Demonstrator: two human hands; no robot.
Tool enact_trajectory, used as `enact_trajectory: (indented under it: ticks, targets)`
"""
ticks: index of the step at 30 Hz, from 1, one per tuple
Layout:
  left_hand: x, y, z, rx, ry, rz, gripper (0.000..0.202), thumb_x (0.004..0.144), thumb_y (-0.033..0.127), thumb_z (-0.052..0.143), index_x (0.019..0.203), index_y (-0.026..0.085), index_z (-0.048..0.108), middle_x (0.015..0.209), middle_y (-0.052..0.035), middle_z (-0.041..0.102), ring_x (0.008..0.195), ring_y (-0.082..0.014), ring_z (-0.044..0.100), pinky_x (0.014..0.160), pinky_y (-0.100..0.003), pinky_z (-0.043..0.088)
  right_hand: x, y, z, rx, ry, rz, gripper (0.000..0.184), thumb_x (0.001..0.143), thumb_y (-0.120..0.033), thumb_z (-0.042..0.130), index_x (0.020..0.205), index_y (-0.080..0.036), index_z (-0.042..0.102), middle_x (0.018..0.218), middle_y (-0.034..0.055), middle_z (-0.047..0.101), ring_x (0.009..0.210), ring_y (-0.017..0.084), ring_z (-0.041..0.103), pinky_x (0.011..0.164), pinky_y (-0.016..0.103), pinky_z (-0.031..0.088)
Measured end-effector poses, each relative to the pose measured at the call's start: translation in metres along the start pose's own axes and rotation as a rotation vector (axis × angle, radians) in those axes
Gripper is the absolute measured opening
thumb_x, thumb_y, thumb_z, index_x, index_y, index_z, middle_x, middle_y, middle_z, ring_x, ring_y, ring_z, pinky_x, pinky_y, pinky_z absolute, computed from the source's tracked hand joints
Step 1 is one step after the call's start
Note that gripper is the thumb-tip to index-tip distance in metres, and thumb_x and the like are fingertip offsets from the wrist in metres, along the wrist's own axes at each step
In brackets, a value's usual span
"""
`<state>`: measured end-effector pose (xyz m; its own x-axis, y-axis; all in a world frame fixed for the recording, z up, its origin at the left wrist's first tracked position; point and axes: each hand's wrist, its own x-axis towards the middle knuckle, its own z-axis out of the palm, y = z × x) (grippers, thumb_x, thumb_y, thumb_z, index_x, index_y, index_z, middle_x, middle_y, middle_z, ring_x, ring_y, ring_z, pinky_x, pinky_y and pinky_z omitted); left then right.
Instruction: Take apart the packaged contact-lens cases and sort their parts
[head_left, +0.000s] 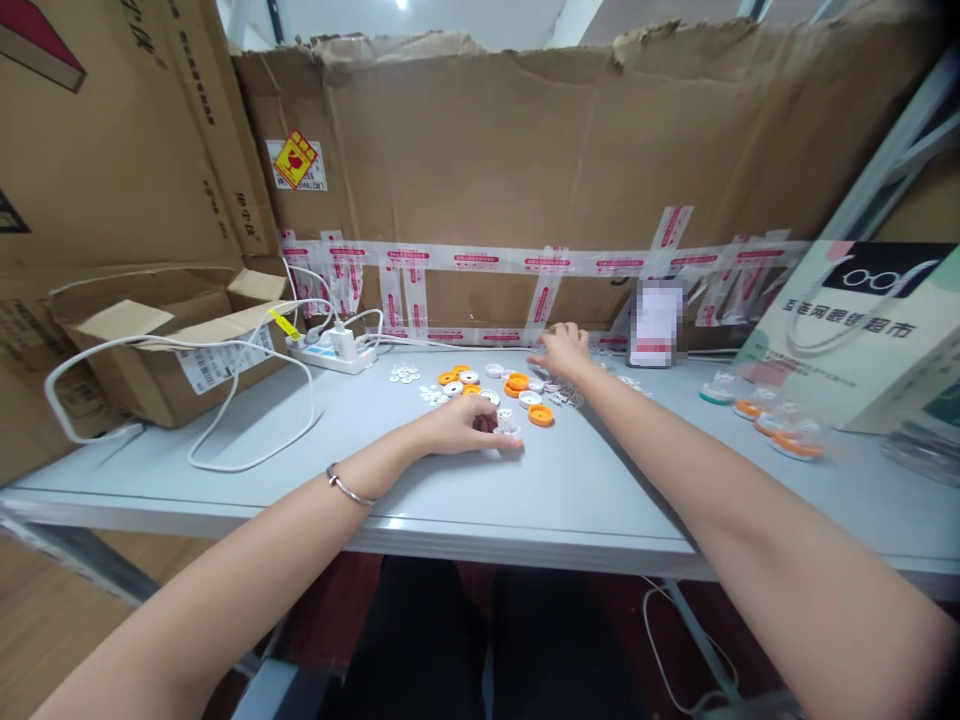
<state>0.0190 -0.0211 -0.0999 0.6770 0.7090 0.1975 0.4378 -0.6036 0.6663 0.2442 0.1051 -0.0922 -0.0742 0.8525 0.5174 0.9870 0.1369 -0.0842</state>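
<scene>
Near the middle of the table, my left hand [469,428] is closed around a small white plastic assembly [507,424] with a round base and an upright part. Farther back, my right hand [562,350] reaches over a pile of small white plastic pieces [564,392], its fingers bent downward; what the fingertips touch is hidden. Between the hands lie several orange and white round discs, among them an orange disc [540,415] and a white disc [529,398]. More tiny white pieces [405,373] are spread to the left.
Several finished-looking white, orange and teal pieces [795,445] stand at the right by a paper bag [847,330]. A phone [656,325] leans against the cardboard wall [480,150]. At left are a power strip [334,350], a looping white cable [255,465] and an open box [172,375].
</scene>
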Motion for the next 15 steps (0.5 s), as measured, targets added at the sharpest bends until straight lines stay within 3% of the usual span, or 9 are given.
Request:
enact_trajectory:
  ticks: [3,5,7,10,15]
  targets:
    - [0.0,0.001,-0.001,0.028,0.005,0.006,0.044,0.068,0.057,0.058,0.068,0.013,0.055,0.061,0.0021,0.049,0.056,-0.0087,0.041,0.049,-0.021,0.031,-0.009,-0.009,-0.013,0.121,0.083,-0.037,0.034,0.076,-0.04,0.056,0.099,-0.016,0.06,0.121,0.0163,0.046,0.115,0.032,0.032,0.091,0.045,0.024]
    - [0.0,0.003,-0.002,0.031,-0.006,0.028,0.043,0.072,0.055,0.056,0.069,0.013,0.057,0.062,0.0018,0.05,0.057,-0.0086,0.041,0.05,-0.021,0.031,-0.02,-0.019,-0.027,0.306,0.077,-0.118,0.028,0.079,-0.038,0.052,0.094,-0.016,0.06,0.11,0.0136,0.054,0.105,0.027,0.043,0.086,0.039,0.031]
    - [-0.001,0.005,-0.003,0.017,-0.029,0.05,0.042,0.074,0.053,0.054,0.071,0.012,0.058,0.063,0.0014,0.05,0.058,-0.0086,0.041,0.052,-0.021,0.032,-0.036,-0.03,-0.043,0.471,-0.013,-0.202,0.028,0.082,-0.041,0.046,0.085,-0.017,0.059,0.089,0.0078,0.061,0.084,0.019,0.053,0.074,0.031,0.039]
    - [-0.002,0.007,-0.004,0.021,-0.045,0.064,0.041,0.076,0.053,0.053,0.073,0.012,0.059,0.063,0.0015,0.05,0.058,-0.0086,0.041,0.051,-0.021,0.032,-0.066,-0.044,-0.064,0.625,-0.228,-0.335,0.034,0.085,-0.046,0.038,0.077,-0.018,0.054,0.07,0.0015,0.059,0.063,0.013,0.051,0.058,0.025,0.037]
    - [0.0,0.002,-0.001,0.016,-0.021,0.09,0.036,0.078,0.049,0.051,0.079,0.013,0.057,0.067,0.001,0.051,0.059,-0.0091,0.042,0.053,-0.021,0.034,-0.098,-0.052,-0.076,0.524,-0.38,-0.526,0.034,0.082,-0.049,0.045,0.066,-0.019,0.046,0.06,-0.0025,0.049,0.053,0.01,0.039,0.051,0.023,0.026]
